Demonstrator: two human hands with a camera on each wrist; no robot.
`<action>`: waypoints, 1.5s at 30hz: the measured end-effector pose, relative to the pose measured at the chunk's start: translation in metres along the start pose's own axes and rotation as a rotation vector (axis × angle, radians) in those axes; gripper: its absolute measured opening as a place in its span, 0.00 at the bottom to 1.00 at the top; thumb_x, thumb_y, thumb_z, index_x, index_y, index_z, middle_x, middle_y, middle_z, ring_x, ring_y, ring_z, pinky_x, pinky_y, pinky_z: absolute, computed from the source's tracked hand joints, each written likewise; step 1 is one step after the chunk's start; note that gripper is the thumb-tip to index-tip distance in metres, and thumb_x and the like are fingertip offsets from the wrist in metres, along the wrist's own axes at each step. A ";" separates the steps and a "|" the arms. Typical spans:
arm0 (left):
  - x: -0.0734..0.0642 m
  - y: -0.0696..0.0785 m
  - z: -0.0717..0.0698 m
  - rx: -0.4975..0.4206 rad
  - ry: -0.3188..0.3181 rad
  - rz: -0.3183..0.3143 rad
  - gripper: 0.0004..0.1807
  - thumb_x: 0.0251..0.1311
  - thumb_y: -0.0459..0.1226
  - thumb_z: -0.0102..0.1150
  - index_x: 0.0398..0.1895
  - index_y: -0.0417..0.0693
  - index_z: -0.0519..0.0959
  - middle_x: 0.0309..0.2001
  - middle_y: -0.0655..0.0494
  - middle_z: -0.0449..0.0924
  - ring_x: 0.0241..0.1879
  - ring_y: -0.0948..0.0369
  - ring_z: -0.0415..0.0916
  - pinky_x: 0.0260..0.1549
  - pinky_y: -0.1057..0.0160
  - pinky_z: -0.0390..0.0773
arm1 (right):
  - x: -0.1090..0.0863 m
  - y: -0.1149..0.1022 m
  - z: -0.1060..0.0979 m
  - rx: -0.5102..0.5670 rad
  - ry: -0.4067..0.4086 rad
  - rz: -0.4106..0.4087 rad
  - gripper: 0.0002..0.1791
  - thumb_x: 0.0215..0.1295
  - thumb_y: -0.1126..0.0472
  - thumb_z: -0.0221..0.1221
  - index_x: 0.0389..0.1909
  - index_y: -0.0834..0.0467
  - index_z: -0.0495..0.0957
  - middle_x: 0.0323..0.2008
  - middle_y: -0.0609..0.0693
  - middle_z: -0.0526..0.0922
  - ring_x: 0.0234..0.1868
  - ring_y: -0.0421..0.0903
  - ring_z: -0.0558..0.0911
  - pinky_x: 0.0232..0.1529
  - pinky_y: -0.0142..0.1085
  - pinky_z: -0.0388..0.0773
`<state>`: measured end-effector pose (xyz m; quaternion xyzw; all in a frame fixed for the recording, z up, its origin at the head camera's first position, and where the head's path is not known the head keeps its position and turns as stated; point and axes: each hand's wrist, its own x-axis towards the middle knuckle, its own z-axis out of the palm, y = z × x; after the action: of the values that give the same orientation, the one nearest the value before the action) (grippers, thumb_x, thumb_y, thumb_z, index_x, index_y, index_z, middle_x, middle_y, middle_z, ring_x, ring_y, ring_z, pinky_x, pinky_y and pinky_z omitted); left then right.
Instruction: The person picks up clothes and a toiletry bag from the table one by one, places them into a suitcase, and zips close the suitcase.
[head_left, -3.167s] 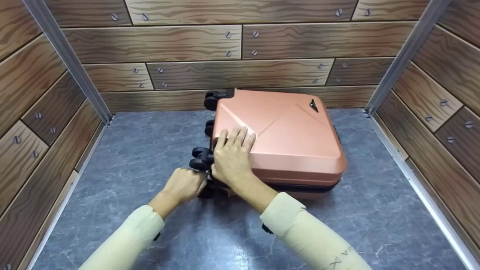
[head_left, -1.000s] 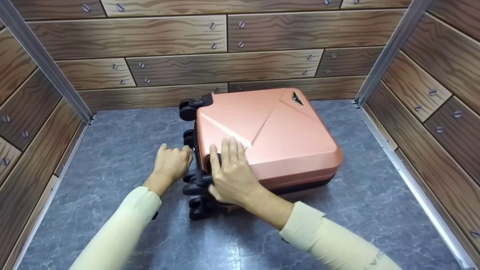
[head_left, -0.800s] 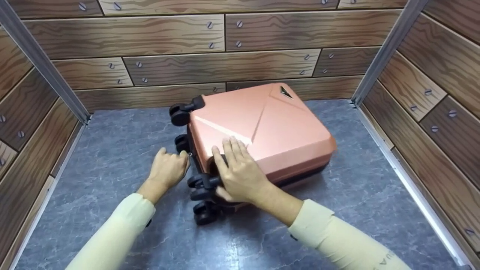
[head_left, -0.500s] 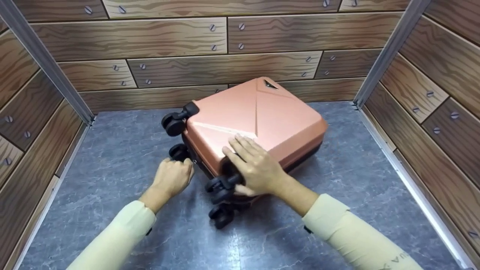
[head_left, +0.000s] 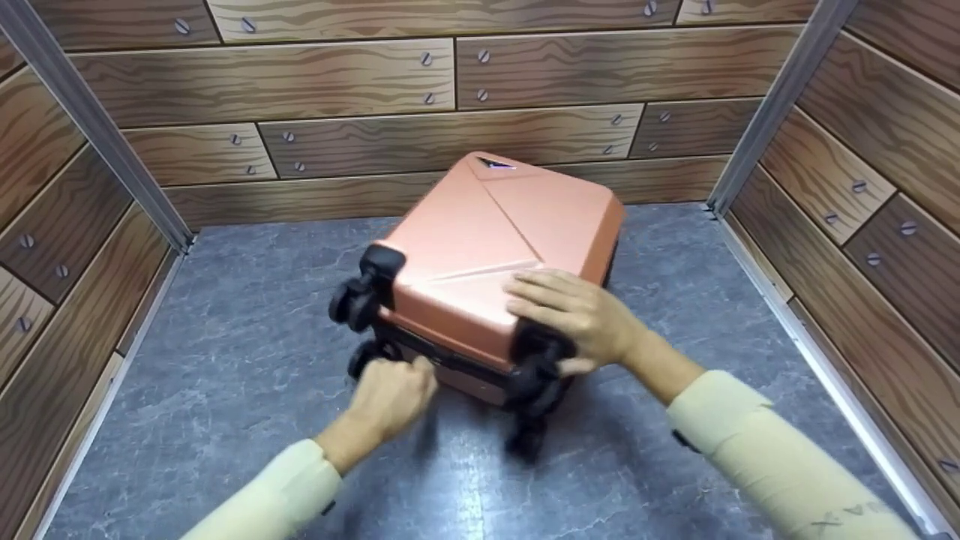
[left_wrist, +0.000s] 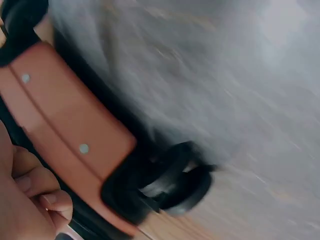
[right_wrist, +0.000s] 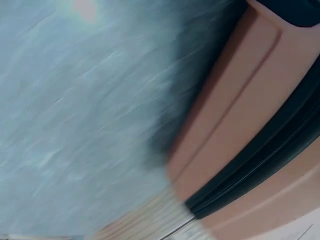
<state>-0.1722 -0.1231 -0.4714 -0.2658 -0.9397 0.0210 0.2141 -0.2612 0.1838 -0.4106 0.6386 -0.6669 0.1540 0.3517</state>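
Observation:
A pink hard-shell suitcase point(head_left: 480, 247) lies flat on the floor, its wheeled end turned toward me and to the left. Black wheels point(head_left: 356, 300) stick out at its corners. My left hand point(head_left: 394, 394) is curled at the black zipper band on the wheeled end and pinches the zipper pull, which the fingers mostly hide. In the left wrist view the curled fingers point(left_wrist: 37, 182) lie against that band. My right hand point(head_left: 577, 315) rests on the suitcase's near right corner, fingers on the lid and thumb beside the blurred wheels. In the right wrist view the zipper band point(right_wrist: 265, 150) runs along the side.
Grey marbled floor point(head_left: 255, 315) surrounds the suitcase. Wood-patterned walls point(head_left: 352, 79) stand behind and on both sides, joined by metal corner posts point(head_left: 772, 105). A metal strip point(head_left: 832, 375) edges the floor on the right.
The suitcase has turned counterclockwise, its wheeled end swinging from the left toward me. My right hand has moved right with its corner. My left hand has followed the zipper band, lately rightward and nearer.

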 end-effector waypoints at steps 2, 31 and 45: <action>0.002 0.013 0.002 -0.008 0.058 0.014 0.15 0.66 0.42 0.56 0.21 0.50 0.70 0.09 0.64 0.60 0.08 0.63 0.61 0.07 0.63 0.62 | -0.012 0.005 -0.007 0.025 0.027 0.015 0.45 0.70 0.30 0.40 0.61 0.66 0.76 0.61 0.68 0.77 0.61 0.66 0.77 0.60 0.60 0.72; 0.007 0.026 0.012 0.023 0.286 0.035 0.16 0.60 0.42 0.59 0.18 0.54 0.66 0.08 0.62 0.65 0.07 0.61 0.67 0.06 0.61 0.62 | -0.041 -0.005 0.004 -0.007 0.318 0.183 0.44 0.68 0.30 0.43 0.52 0.69 0.80 0.54 0.71 0.80 0.57 0.68 0.79 0.65 0.57 0.69; 0.003 0.013 0.015 0.025 0.310 0.040 0.14 0.61 0.42 0.56 0.19 0.52 0.68 0.09 0.60 0.68 0.08 0.58 0.69 0.06 0.58 0.65 | -0.038 -0.005 0.006 0.014 0.318 0.182 0.45 0.68 0.29 0.43 0.52 0.69 0.80 0.54 0.72 0.80 0.57 0.68 0.79 0.62 0.59 0.70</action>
<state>-0.1742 -0.1098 -0.4854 -0.2816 -0.8896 -0.0042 0.3595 -0.2603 0.2074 -0.4419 0.5458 -0.6568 0.2888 0.4328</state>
